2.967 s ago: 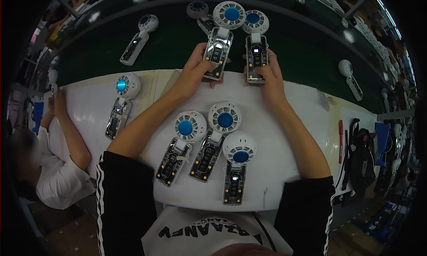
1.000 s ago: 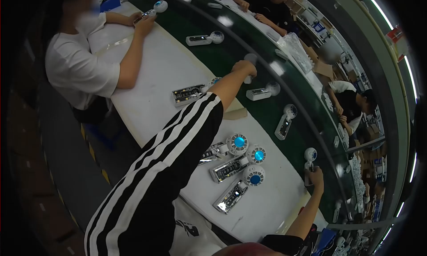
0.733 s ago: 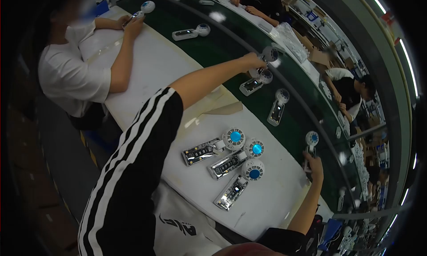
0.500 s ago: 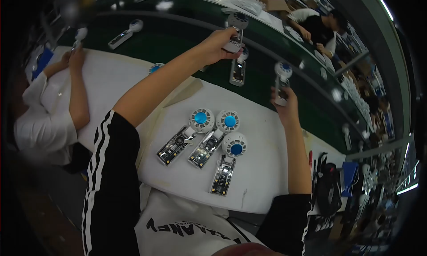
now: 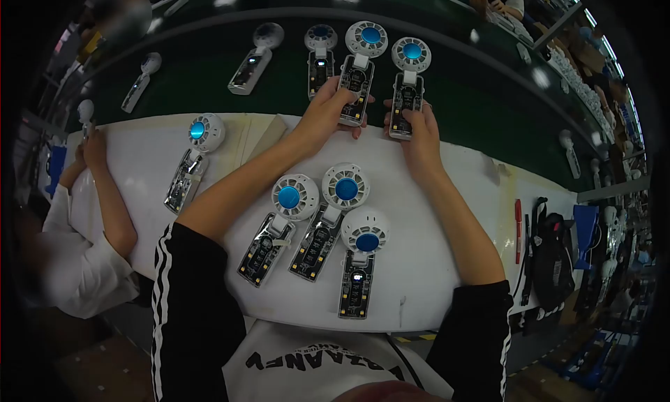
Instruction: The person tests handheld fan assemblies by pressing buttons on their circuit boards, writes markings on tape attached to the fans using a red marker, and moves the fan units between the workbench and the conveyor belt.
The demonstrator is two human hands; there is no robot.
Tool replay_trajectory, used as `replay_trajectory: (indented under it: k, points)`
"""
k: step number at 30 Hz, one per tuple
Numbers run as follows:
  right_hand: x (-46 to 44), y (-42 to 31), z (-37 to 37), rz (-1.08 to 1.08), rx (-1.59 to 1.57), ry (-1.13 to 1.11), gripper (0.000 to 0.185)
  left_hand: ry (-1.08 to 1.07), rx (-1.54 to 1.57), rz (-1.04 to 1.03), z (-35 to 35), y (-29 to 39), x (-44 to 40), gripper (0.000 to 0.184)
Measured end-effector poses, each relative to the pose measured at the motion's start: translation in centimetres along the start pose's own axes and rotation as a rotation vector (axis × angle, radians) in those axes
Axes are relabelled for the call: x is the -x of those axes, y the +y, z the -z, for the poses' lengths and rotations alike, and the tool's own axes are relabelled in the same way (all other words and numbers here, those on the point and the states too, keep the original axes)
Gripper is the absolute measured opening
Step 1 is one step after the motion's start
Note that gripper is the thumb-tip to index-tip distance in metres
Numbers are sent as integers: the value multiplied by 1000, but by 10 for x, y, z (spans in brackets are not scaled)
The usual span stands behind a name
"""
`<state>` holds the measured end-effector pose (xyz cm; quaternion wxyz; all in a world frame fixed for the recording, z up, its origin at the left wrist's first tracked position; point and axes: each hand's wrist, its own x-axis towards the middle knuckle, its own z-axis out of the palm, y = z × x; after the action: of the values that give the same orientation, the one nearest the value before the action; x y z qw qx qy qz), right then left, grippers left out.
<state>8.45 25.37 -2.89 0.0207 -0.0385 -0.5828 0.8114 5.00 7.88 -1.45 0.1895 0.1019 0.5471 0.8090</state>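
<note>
My left hand (image 5: 333,110) is closed round a handheld fan (image 5: 356,81) with a clear body and a white round head with a blue centre. Beside it my right hand (image 5: 421,126) grips a second such fan (image 5: 407,91), thumb on its front. Both fans are upright, heads pointing away from me, over the near edge of the green belt. Below my hands, three similar fans lie on the white table: a left one (image 5: 262,252), a middle one (image 5: 318,241) and a right one (image 5: 355,290) with a small lit display.
Fans lie on the green belt (image 5: 195,74), one (image 5: 321,70) just behind my left hand. Another fan (image 5: 183,182) rests on the white table (image 5: 412,262) at left, near a co-worker's arm (image 5: 112,199). At right are a red pen (image 5: 518,231) and a black pouch (image 5: 553,266).
The view has turned back towards the table. My left hand has come in from over the belt with its fan, now close beside the fan in my right hand.
</note>
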Motion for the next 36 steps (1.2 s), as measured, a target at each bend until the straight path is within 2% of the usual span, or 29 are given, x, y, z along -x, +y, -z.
replay_trajectory:
  k: [4,9,16,18,36]
  points:
    - [0,2,3,-12,18,34,34,-17,4,53,2,-7,1,27]
    - [-1,5,4,39,16,-28,38,-34,-29,-9,2,-7,0,28]
    - [0,3,3,50,42,-24,36,-74,-57,-48,2,-8,2,29]
    - [2,0,2,-46,-63,-11,36,-93,-77,-47,1,-7,2,30]
    - [4,3,2,-11,-41,-53,35,-90,-104,-52,4,-10,2,32]
